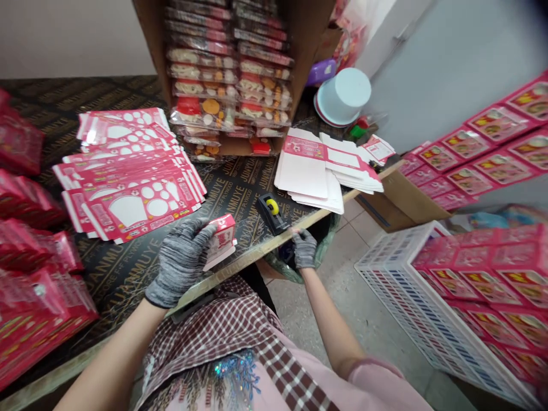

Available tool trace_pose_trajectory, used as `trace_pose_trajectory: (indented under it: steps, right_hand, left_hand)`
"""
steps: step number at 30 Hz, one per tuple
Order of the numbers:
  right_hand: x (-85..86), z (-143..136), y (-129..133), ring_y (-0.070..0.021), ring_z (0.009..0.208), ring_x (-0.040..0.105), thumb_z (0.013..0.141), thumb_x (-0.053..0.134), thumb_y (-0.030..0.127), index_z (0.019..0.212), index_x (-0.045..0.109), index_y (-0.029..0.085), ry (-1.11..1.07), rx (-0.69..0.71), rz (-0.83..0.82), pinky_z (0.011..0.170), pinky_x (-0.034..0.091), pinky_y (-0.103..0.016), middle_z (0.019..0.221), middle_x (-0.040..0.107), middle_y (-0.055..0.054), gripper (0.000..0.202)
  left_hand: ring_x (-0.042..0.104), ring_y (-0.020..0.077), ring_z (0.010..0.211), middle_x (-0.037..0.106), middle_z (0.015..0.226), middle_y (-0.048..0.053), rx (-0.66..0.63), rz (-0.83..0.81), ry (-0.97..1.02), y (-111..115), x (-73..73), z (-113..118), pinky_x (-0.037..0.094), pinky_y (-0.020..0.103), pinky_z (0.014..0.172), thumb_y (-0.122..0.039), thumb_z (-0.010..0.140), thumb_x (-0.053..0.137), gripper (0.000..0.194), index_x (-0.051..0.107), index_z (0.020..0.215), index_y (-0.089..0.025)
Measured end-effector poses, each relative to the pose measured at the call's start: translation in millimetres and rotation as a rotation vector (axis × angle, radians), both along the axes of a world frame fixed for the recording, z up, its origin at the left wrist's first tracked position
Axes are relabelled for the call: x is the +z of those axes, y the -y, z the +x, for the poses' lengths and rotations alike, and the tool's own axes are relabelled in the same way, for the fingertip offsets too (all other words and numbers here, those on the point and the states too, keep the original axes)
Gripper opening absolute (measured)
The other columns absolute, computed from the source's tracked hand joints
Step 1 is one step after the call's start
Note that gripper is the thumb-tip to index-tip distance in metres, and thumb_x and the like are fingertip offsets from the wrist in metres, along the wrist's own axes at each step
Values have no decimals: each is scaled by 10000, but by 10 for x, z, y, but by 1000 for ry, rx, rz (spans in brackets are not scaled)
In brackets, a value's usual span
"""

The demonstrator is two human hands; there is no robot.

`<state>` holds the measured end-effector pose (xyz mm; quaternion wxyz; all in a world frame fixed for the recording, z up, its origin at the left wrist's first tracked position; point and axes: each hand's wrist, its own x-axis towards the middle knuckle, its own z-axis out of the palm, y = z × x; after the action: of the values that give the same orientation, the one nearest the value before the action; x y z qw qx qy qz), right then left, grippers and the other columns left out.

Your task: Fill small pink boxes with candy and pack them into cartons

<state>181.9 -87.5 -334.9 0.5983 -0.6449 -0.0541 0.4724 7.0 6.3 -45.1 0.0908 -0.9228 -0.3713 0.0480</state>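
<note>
My left hand [184,260], in a grey knit glove, is closed around a small pink-and-white carton [221,242] near the table's front edge. My gloved right hand [304,249] is at the table edge, just beside the near end of a black tape dispenser [273,213] with a yellow core. Its fingers are curled, their tips close to the wooden edge; whatever they pinch is too small to make out. Behind my left hand lies a fanned stack of pink printed sheets [137,171] with white cut-out shapes. Flat white-and-pink cartons [306,171] lie beyond the dispenser.
An upright brown box [306,63] holds rows of clear-wrapped packets [209,105]. Pink packages [38,308] crowd the table's left end. At the back right sits a pale blue tub [351,94]. A white plastic crate [398,268] of pink boxes stands on the floor at right.
</note>
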Motion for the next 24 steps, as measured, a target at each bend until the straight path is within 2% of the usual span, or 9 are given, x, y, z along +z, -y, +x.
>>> trace_pose_trajectory:
  steps: [2,5,8,10,12,14,19,21,24]
  right_hand:
    - [340,3,16,-122,534,426,760,643,572,797,700,195,-111,36,73,544,400,-264,572,525,50,383]
    - [990,-18,-24,-80,418,308,841,689,497,1111,761,167,-543,293,347,445,226,-224,471,429,95,432]
    - [1541,-74,-153,-53,376,216,825,733,436,1142,773,131,-973,550,592,429,166,-219,398,341,118,443]
    - [1728,-136,-255,-42,354,159,815,739,412,1097,787,119,-1161,635,664,413,156,-217,372,285,134,409]
    - [1771,-206,-340,-44,344,123,818,726,398,1068,792,113,-1285,682,671,396,156,-217,357,254,139,385]
    - [1729,-263,-389,-54,350,99,830,702,385,1052,789,106,-1360,699,648,384,157,-217,353,235,138,368]
    - [1623,-314,-393,-67,368,88,827,712,378,892,769,143,-1431,679,626,369,164,-204,359,229,129,251]
    - [1611,-319,-390,-63,365,100,800,746,381,814,745,162,-1434,663,614,368,175,-198,359,247,127,219]
    - [1561,-357,-422,-62,349,122,784,751,445,831,743,171,-1360,686,599,368,189,-201,351,241,131,279]
  left_hand:
    - [698,320,1022,746,1168,148,17,17,46,40,4,22,560,453,867,-264,969,530,312,767,1163,-208]
    - [690,299,977,744,1100,139,4,47,62,108,18,66,548,434,846,-248,973,556,264,745,1151,-200]
    - [682,280,986,733,1090,127,-27,67,61,155,45,99,541,426,892,-221,986,533,261,675,1202,-184]
    - [680,274,990,722,1097,129,-56,84,103,163,65,103,537,423,919,-211,981,542,286,613,1256,-175]
    - [684,267,975,718,1082,128,-90,87,144,153,83,92,542,412,912,-191,971,553,306,566,1276,-171]
    - [692,258,965,718,1063,123,-110,74,133,136,100,72,550,400,891,-156,966,536,293,552,1257,-175]
    - [685,263,1039,713,1150,132,-172,26,-22,107,175,51,553,412,881,-125,958,536,309,612,1250,-196]
    - [679,270,1034,712,1156,143,-207,25,-46,102,206,76,553,414,867,-150,962,539,295,655,1232,-184]
    - [672,278,999,708,1115,158,-134,-7,-6,97,205,138,553,423,863,-258,968,557,269,720,1155,-154]
